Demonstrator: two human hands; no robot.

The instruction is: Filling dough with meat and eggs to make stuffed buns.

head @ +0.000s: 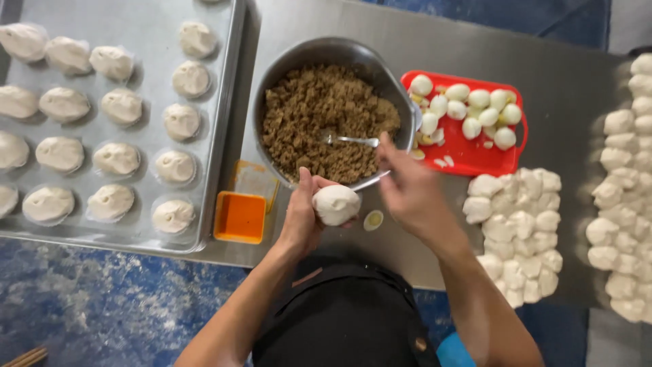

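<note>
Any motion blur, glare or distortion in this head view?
Head view: the right hand is smeared by motion over the bowl of brown filling; the left hand and its dough ball are sharper; soft glare lies on the steel table; light is even and shadows faint.

Stainless steel worktop fills most of the view, brushed grey, dull reflections, faint white dusting on the right part. Its near edge runs left to right across the lower middle.

Floor below the near edge: blue, mottled with white patches and streaks, heaviest at near left. The same blue shows beyond the far edge of the worktop at the top right.

Near left corner: ends of a few pale wooden sticks lying on the floor.

Light: even, soft, from overhead; shadows short and weak. No walls or windows in view.
</note>
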